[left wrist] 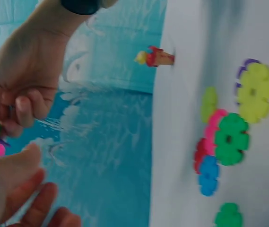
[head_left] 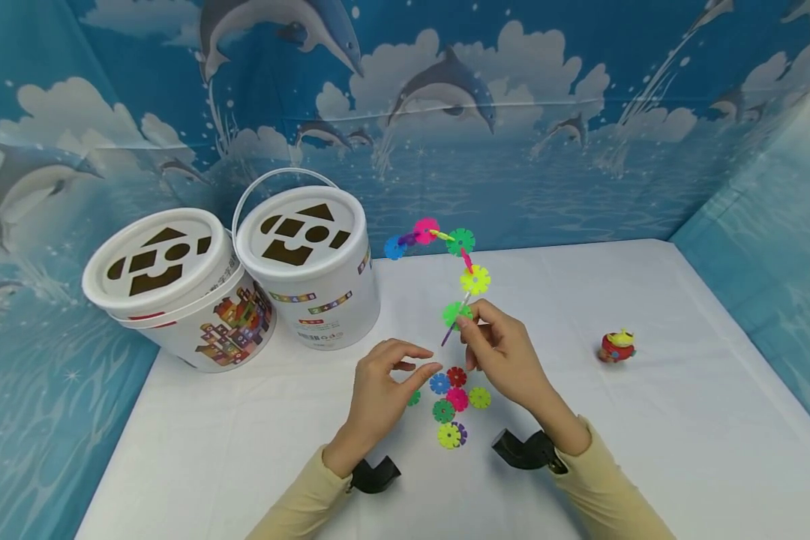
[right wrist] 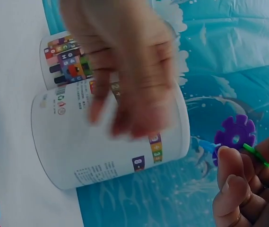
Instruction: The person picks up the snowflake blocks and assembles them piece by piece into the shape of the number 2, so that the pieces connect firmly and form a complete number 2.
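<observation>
A curved chain of notched flower-shaped discs rises from my right hand (head_left: 502, 352), with a yellow disc (head_left: 475, 280) partway along it. My right hand pinches a green disc (right wrist: 256, 155) at the near end, joined to a purple disc (right wrist: 229, 135). Close by, my left hand (head_left: 386, 390) holds nothing; its thumb and fingers are apart and loosely bent. In the right wrist view the left hand (right wrist: 129, 71) is blurred. Below the hands several loose discs lie on the table, among them a pink disc (head_left: 457, 399), a blue disc (left wrist: 209, 175) and a yellow disc (left wrist: 255, 92).
Two white lidded buckets (head_left: 324, 300) (head_left: 175, 330) stand at the back left, one with a raised handle. A small red and yellow-green toy figure (head_left: 617, 346) stands at the right on the white table (head_left: 675, 450). A dolphin-print cloth (head_left: 445, 165) hangs behind.
</observation>
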Demonstrator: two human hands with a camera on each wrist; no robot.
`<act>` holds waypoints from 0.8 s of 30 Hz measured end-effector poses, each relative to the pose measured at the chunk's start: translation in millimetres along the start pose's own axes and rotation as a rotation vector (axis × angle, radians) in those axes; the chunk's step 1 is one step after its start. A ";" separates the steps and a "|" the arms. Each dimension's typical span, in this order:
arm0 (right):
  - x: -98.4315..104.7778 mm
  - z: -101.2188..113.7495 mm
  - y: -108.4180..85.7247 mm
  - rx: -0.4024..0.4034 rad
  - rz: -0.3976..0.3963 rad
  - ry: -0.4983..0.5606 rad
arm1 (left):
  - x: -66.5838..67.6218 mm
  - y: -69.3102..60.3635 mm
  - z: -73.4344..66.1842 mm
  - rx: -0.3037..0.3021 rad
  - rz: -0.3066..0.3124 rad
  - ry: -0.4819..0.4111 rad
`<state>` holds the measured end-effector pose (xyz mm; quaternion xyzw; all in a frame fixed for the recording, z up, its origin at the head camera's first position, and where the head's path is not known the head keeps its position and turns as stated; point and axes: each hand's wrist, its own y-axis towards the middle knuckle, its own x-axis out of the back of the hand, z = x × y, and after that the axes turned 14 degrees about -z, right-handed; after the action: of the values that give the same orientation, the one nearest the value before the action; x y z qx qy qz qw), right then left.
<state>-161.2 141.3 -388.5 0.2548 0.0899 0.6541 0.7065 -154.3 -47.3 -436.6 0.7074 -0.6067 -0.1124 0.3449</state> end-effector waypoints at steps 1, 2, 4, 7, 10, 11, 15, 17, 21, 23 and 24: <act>1.7 0.4 1.1 -0.012 -0.013 0.003 | -0.1 -2.2 3.8 0.037 0.049 0.060; 3.2 1.0 1.9 -0.022 -0.023 0.007 | -0.1 -4.3 7.6 0.070 0.104 0.122; 5.6 2.6 3.1 -0.044 -0.034 0.014 | -0.1 -8.7 15.4 0.123 0.210 0.240; 7.5 6.8 3.8 -0.061 -0.034 0.017 | 0.6 -15.4 25.6 0.164 0.344 0.386; 7.6 12.5 4.5 -0.053 -0.035 0.019 | 2.6 -20.2 32.3 0.186 0.422 0.467; 7.4 13.9 4.8 -0.046 -0.037 0.023 | 3.5 -21.4 34.3 0.192 0.438 0.481; 7.9 14.6 5.3 -0.030 -0.040 0.058 | 5.2 -23.8 41.6 0.220 0.460 0.473; 8.9 12.0 4.9 -0.029 -0.038 0.084 | 5.1 -24.2 45.0 0.219 0.459 0.458; 10.7 8.0 3.3 -0.036 -0.040 0.140 | 4.3 -23.9 50.0 0.217 0.454 0.416; 10.8 7.1 2.7 -0.037 -0.039 0.162 | 4.3 -23.6 52.0 0.231 0.456 0.393; 10.4 6.9 2.5 -0.036 -0.036 0.171 | 4.7 -23.7 53.2 0.241 0.458 0.387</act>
<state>-158.9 149.7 -379.3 0.1838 0.1425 0.6623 0.7122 -165.3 -69.8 -489.4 0.5966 -0.6820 0.1774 0.3839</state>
